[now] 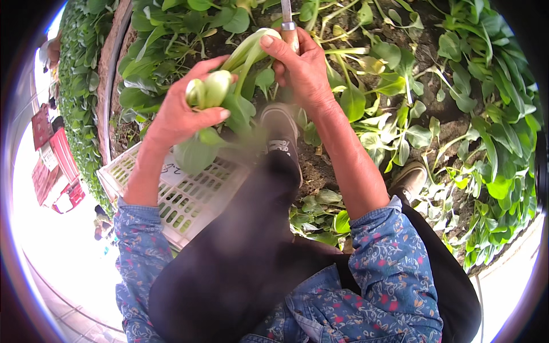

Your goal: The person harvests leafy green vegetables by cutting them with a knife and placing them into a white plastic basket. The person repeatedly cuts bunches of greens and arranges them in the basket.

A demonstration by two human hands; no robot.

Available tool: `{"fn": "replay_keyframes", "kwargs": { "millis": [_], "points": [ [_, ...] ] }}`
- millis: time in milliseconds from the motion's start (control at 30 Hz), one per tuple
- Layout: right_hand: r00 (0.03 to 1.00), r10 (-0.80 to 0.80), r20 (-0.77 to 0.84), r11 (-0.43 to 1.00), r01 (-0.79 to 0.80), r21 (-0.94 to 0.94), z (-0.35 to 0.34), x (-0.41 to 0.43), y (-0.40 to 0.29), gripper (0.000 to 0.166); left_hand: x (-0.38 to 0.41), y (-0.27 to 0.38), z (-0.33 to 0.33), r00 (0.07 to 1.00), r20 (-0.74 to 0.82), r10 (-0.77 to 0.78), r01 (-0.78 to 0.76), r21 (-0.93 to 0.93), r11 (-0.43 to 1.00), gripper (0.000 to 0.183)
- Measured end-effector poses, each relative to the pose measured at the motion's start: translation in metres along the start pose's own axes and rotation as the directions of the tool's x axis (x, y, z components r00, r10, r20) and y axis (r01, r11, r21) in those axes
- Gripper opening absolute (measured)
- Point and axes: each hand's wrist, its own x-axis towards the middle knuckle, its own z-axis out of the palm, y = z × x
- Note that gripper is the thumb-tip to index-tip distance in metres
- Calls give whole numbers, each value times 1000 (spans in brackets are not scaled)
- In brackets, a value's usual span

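Note:
My left hand holds a leafy green with pale stalks, like a bok choy, its thick white-green base between the thumb and fingers. Its leaves hang below the hand. In my right hand is the wooden handle of a knife, the metal blade pointing away from me and cut off by the top of the view. The right thumb also presses on the bent end of a pale green stalk that reaches across between both hands.
A white slotted plastic crate bearing writing stands left of my leg. Growing greens line the right side, with cut leaves and stalks on the soil. A metal-edged bed border runs at left. My shoes rest on the soil.

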Motion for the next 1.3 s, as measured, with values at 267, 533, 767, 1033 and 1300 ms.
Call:
{"fn": "replay_keyframes", "kwargs": {
  "millis": [267,533,767,1033,1300],
  "points": [
    [996,-93,3,977,92,-195,-8,-6,2,39,37,19,6,994,-27,-102,99,-94,991,56],
    [983,162,88,869,-100,-484,-24,-2,-5,46,53,-7,19,984,28,-178,178,13,984,29],
    [998,48,39,719,-7,-694,-31,6,-2,45,53,-14,22,962,-56,-267,270,54,961,34],
    [994,32,108,817,36,-576,-27,8,10,45,53,-14,21,959,21,-281,282,-116,953,42],
    [953,197,230,973,-160,-167,-46,3,1,26,47,-9,11,950,99,-295,310,-214,926,36]
  ]
}}
